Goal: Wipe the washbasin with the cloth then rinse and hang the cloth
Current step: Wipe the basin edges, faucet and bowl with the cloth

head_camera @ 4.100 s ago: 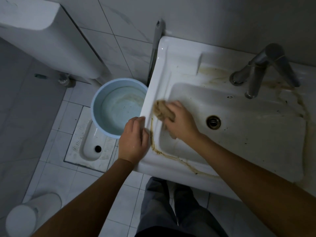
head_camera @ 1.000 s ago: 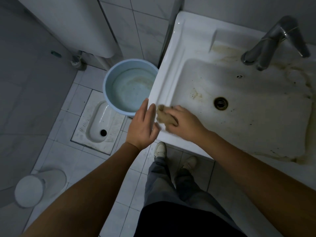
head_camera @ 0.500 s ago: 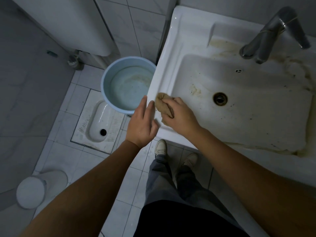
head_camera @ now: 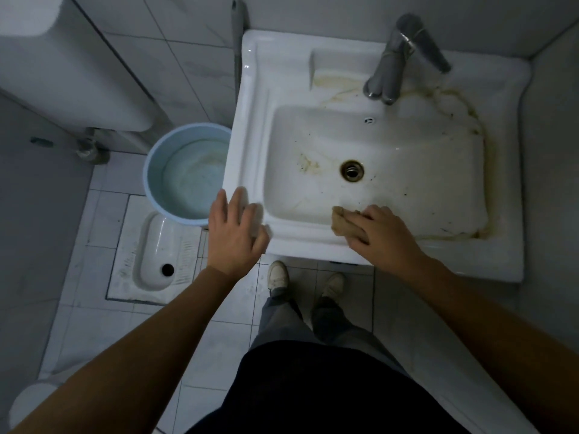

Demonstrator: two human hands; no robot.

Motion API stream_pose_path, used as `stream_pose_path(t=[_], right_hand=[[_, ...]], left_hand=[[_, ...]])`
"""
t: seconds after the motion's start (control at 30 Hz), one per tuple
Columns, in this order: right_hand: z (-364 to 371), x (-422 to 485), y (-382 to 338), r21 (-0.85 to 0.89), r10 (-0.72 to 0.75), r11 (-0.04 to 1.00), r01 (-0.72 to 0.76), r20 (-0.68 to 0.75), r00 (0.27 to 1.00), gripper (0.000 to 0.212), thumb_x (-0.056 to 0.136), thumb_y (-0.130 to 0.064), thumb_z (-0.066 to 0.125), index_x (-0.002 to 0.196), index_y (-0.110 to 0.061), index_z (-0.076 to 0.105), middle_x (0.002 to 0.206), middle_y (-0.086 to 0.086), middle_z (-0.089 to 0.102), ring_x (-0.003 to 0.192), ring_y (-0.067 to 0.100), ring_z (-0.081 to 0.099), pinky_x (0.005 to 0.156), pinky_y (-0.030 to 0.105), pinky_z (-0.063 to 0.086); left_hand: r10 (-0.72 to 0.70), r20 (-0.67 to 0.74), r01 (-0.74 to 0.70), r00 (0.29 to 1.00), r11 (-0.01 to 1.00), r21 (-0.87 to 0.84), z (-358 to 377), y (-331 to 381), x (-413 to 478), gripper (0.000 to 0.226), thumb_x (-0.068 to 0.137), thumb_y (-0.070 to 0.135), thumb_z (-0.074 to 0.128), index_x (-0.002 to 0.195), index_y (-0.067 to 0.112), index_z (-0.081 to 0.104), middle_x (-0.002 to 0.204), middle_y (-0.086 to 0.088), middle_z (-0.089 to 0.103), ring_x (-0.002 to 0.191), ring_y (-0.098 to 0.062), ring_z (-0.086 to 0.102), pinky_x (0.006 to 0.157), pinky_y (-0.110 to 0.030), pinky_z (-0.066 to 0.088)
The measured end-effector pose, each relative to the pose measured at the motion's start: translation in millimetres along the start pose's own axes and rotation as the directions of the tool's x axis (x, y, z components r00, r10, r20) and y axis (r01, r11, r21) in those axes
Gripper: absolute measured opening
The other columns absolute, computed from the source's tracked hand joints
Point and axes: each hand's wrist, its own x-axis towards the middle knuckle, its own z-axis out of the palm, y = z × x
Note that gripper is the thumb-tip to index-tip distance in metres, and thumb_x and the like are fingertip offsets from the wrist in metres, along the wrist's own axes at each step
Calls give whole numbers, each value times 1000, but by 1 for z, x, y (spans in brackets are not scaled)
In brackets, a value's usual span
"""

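Note:
The white washbasin [head_camera: 250,126] fills the upper right, with brown stains around its back and right rim and a drain [head_camera: 352,171] in the bowl. My right hand [head_camera: 380,234] presses a wadded tan cloth [head_camera: 343,222] onto the basin's front rim, near the middle. My left hand [head_camera: 233,233] rests flat, fingers spread, on the front left corner of the basin and holds nothing. A metal tap [head_camera: 398,57] stands at the back of the basin; no water runs from it.
A light blue bucket [head_camera: 185,170] with water stands on the floor just left of the basin. A squat toilet pan [head_camera: 156,258] lies in the tiled floor below it. A white cistern [head_camera: 62,57] hangs at the upper left. My feet [head_camera: 279,274] stand under the basin.
My right hand has slid the cloth to the right along the front rim, from the left corner toward the middle. My left hand has stayed at the front left corner.

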Motion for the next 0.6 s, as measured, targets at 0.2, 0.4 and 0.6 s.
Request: stream_pose_path(t=[0.2,0.4,0.6], right_hand=[[4,-21,21,11,149,989,-148,-38,988,50,93,-34,62,139,-16,55,110,14,56,104,33,47,80,40,48],[16,6,-41,80,82,994,-76,-73,994,45,92,-35,59,135,-20,56,114,7,57,108,26,48,82,34,44],[28,27,-89,138,21,990,-8,-99,995,46,90,-36,59,134,-20,57,116,7,58,108,26,48,85,37,46]], left_hand=[[118,-35,-119,992,992,-32,13,-1,7,42,97,43,50,127,15,58,153,-16,45,150,-37,31,122,-58,20],[281,-46,-284,958,958,-52,23,11,12,33,97,38,49,111,11,65,125,-13,65,126,-31,55,110,-44,38],[253,-7,-253,968,967,-36,22,12,12,38,98,42,46,114,12,64,126,-13,64,126,-30,54,108,-45,41]])
